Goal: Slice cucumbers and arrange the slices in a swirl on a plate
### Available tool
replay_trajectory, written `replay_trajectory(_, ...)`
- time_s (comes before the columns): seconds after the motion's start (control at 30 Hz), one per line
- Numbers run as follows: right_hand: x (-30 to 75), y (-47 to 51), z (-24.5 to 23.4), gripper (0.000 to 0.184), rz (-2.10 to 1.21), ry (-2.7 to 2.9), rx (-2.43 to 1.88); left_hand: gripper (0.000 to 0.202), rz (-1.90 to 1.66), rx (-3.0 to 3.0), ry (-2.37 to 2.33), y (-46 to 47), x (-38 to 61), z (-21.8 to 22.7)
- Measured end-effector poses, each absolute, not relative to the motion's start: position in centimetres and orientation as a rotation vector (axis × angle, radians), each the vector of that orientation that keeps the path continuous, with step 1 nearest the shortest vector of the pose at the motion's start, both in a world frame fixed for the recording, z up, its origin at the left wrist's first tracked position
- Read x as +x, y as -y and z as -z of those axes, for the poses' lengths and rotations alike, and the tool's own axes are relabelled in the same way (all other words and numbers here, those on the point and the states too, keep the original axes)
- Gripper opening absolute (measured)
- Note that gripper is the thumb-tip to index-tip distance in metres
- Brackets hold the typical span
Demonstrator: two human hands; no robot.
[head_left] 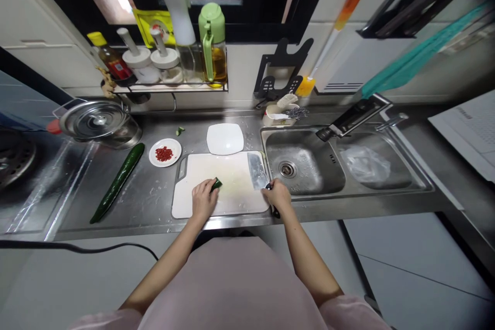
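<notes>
My left hand (pixel 203 199) rests on the white cutting board (pixel 232 206), its fingers closed around a short dark green cucumber piece (pixel 216 183). At the board's right edge, my right hand (pixel 278 195) grips the dark handle of a cleaver (pixel 256 171). The wide blade lies over the board, apart from the cucumber piece. Behind the board sits a white square plate (pixel 225 139). A small round plate (pixel 165 153) with red pieces on it stands to the left, and beyond that lies a long whole cucumber (pixel 118 183).
A double steel sink (pixel 309 183) with a black faucet (pixel 353 116) is on the right; its right basin holds a plastic bag (pixel 365 164). A lidded steel pot (pixel 101 124) stands back left. Above the counter, a rack (pixel 170 89) carries several bottles and jars. Cucumber scraps (pixel 179 131) lie behind the round plate.
</notes>
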State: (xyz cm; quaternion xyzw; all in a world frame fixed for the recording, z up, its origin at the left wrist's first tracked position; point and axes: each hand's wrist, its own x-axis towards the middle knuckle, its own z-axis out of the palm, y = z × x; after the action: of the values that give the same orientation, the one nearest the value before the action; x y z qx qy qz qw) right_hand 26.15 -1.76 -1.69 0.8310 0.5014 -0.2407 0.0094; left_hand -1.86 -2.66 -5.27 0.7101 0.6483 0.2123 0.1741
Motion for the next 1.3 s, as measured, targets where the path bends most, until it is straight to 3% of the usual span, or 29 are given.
replay_trajectory(0.33, 26.1, 2.8, 1.7, 0.028, 0.905, -1.726, 2.646, 0.032, -0.700, 2.036, -1.781, 2.1, -2.1, 5.7)
replay_trajectory(0.7, 23.2, 2.4, 0.1, 0.023, 0.783, -1.810, 2.280, 0.031, -0.811, 2.054, -1.737, 1.7, -2.0, 7.0)
replay_trajectory(1.3, 15.5, 4.1, -2.2, 0.029, 0.784, -2.145, 1.965, 0.030, -0.914, 2.116, -1.685, 1.3, -2.2, 8.5)
